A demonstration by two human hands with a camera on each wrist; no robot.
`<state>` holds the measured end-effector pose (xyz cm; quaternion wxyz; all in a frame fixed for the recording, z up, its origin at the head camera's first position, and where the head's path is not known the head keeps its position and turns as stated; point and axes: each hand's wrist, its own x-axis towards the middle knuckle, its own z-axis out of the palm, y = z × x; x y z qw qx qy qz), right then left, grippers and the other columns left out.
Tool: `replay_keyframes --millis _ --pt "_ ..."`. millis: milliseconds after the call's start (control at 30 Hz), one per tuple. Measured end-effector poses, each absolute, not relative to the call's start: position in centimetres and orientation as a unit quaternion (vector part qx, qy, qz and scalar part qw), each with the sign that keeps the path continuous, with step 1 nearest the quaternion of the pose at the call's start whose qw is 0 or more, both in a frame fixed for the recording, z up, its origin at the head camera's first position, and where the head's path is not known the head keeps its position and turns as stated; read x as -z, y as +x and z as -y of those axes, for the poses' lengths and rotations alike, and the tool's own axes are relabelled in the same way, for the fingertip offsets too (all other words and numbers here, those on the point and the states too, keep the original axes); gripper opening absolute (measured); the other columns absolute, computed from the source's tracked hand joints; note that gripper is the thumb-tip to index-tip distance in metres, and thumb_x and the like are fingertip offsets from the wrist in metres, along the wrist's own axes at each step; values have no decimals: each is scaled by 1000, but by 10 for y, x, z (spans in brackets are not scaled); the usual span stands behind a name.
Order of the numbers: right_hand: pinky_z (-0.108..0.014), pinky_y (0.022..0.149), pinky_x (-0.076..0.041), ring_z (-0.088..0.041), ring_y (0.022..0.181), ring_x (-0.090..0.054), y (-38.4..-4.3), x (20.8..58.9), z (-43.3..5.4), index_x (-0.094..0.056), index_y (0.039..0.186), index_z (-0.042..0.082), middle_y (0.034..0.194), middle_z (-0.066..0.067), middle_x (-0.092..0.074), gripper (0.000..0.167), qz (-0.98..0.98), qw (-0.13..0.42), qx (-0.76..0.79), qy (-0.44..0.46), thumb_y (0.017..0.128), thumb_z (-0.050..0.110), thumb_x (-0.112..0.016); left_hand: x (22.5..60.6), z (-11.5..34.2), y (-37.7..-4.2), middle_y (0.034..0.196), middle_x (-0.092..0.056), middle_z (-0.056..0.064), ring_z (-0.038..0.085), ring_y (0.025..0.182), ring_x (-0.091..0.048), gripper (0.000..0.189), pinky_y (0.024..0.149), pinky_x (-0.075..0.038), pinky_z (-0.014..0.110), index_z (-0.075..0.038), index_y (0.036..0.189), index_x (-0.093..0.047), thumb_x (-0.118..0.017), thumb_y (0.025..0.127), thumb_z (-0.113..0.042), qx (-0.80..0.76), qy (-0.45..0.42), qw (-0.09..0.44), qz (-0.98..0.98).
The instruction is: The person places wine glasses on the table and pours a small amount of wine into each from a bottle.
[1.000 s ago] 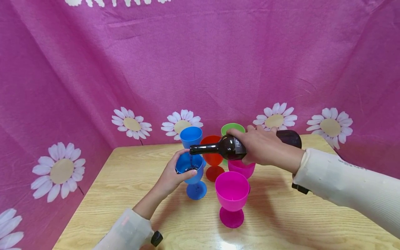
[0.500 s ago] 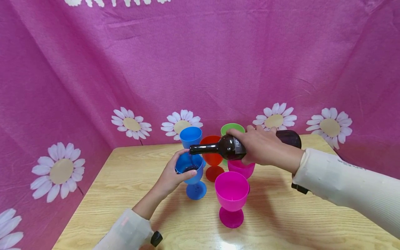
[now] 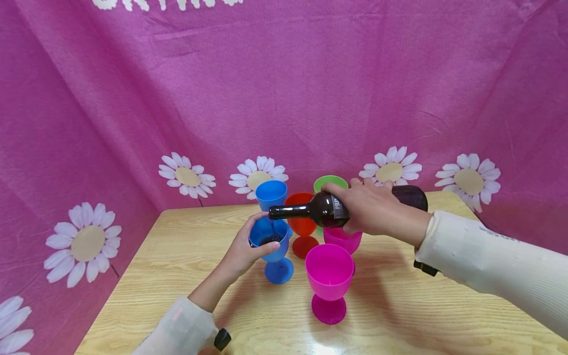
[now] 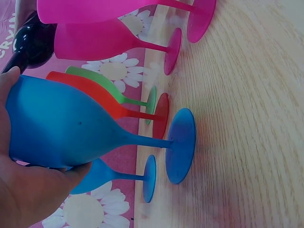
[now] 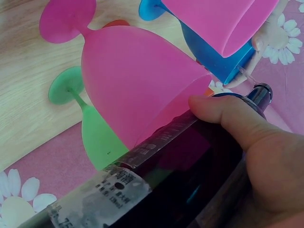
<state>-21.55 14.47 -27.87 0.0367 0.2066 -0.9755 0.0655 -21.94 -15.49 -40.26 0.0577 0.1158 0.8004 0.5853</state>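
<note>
In the head view my left hand (image 3: 243,250) grips the bowl of the nearer blue goblet (image 3: 280,252), thumb on the near side; its base stands on the table. My right hand (image 3: 372,209) holds a dark wine bottle (image 3: 326,211) around its body, tilted with the neck pointing left over that goblet's rim. A thin stream falls from the mouth into dark liquid (image 3: 269,239) inside. The left wrist view shows the blue goblet (image 4: 61,123) from the side. In the right wrist view the bottle (image 5: 190,175) has a white back label (image 5: 102,199), and my thumb lies along it.
Two pink goblets (image 3: 329,276) stand close by on the right, one partly under the bottle. Behind are a red goblet (image 3: 301,228), a green goblet (image 3: 330,182) and another blue goblet (image 3: 271,191). A pink cloth with daisies (image 3: 284,98) hangs behind the wooden table (image 3: 177,236).
Both hands, the bottle and the goblets hold their places. The stream keeps falling, and the liquid in the blue goblet looks smoother than the splashing surface one second ago.
</note>
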Motion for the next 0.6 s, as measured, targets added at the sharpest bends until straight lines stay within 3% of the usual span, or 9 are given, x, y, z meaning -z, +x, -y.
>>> replay_keyframes --millis 600 --pt "-56 69 -40 -36 94 -58 -216 279 -145 -52 139 35 96 -13 -61 85 976 34 -67 204 67 22 -95 404 155 -221 159 -42 15 46 145 -39 76 103 -49 64 -25 157 -39 -77 91 -22 -584 123 57 -801"
